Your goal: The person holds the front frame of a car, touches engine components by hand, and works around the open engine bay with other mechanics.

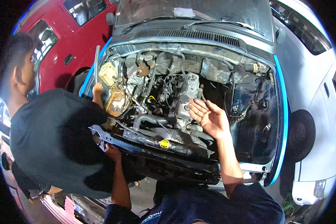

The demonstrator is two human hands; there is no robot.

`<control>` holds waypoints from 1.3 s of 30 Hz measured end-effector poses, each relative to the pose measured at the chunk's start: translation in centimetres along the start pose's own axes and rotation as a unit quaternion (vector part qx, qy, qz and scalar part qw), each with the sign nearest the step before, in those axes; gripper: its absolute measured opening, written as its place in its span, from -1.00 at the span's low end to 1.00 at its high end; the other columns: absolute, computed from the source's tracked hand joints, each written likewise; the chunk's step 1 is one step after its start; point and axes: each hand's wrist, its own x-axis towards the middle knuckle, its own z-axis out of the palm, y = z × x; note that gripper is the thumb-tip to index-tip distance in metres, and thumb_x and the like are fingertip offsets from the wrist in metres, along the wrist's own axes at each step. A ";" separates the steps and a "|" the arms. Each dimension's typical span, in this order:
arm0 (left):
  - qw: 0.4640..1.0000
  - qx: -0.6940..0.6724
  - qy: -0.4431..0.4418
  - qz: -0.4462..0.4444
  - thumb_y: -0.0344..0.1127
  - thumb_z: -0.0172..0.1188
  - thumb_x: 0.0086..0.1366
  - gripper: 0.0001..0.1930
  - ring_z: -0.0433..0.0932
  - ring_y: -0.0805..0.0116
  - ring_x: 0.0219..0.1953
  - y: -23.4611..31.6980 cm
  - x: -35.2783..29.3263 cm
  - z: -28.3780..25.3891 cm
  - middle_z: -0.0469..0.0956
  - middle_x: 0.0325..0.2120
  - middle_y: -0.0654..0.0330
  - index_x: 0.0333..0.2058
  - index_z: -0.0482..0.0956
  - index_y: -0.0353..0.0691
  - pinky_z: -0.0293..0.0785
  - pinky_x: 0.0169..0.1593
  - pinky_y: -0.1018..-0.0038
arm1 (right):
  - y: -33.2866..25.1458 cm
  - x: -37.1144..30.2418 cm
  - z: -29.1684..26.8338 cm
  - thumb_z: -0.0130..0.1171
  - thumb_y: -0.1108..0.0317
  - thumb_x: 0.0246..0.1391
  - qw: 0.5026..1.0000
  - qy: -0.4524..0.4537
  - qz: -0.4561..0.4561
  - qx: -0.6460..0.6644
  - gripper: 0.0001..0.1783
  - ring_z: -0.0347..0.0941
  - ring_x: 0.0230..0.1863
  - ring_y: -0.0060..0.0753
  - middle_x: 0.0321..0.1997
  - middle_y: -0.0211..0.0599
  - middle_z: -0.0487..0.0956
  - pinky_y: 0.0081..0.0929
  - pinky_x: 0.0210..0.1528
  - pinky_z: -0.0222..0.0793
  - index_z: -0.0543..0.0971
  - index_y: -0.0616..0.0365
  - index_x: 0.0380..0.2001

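Observation:
My left hand (113,152) is closed on the lower edge of a long black metal crossbar (149,148) at the front of an open engine bay, close to its grey bracket end (98,133). Palm up, my right hand (212,120) is held over the engine with its fingers stretched out and nothing in it. Below its fingertips is the grey valve cover (191,85) with a dark round cap (184,99). A yellow round cap (164,143) sits behind the crossbar.
A person in a black shirt (59,142) leans in from the left, one hand (98,90) by an upright grey tube (97,64). Beside it are a yellowed plastic reservoir (108,74) and a rusty-topped box (117,101). Red (78,41) and white (310,86) vehicles stand either side.

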 end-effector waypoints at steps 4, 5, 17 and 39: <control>0.998 -0.024 0.038 0.047 -0.40 0.03 0.20 -0.83 0.47 -0.30 -0.32 -0.6 0.2 0.1 0.52 -0.42 -0.22 -0.28 0.51 -0.34 0.36 -0.23 -0.02 | 0.9 0.4 1.6 0.11 0.34 0.22 0.999 0.003 -0.006 -0.051 -0.57 0.44 0.16 -0.09 0.16 0.09 0.47 -0.16 0.23 0.35 0.41 0.45 0.05; 0.999 -0.015 0.024 0.029 -0.40 0.03 0.21 -0.83 0.47 -0.29 -0.31 0.4 -0.7 0.7 0.52 -0.42 -0.22 -0.27 0.51 -0.33 0.36 -0.23 -0.02 | 0.7 0.2 0.9 0.15 0.35 0.19 0.996 0.036 -0.017 -0.074 -0.66 0.48 0.11 -0.15 0.09 0.01 0.53 -0.19 0.18 0.39 0.49 0.37 -0.04; 0.963 0.219 0.102 0.118 -0.17 0.00 0.27 -0.80 0.51 0.03 -0.41 -0.3 -1.1 -0.9 0.56 -0.54 0.12 -0.29 0.53 -0.10 0.30 -0.13 0.19 | 2.2 -2.2 -3.7 0.14 0.27 0.24 0.987 0.091 -0.043 -0.127 -0.80 0.55 -0.19 -0.21 -0.33 -0.25 0.58 -0.20 -0.05 0.50 0.56 0.20 -0.31; 0.992 0.105 -0.061 0.032 -0.21 -0.02 0.29 -0.78 0.53 -0.06 -0.29 3.8 -1.3 0.6 0.60 -0.43 0.00 -0.24 0.55 -0.16 0.26 -0.08 0.08 | 1.6 -12.7 -12.7 0.26 0.53 -0.11 0.561 0.343 -0.178 -0.732 -0.71 0.56 -0.42 -0.13 -0.49 -0.06 0.59 -0.34 -0.32 0.45 0.57 0.30 -0.22</control>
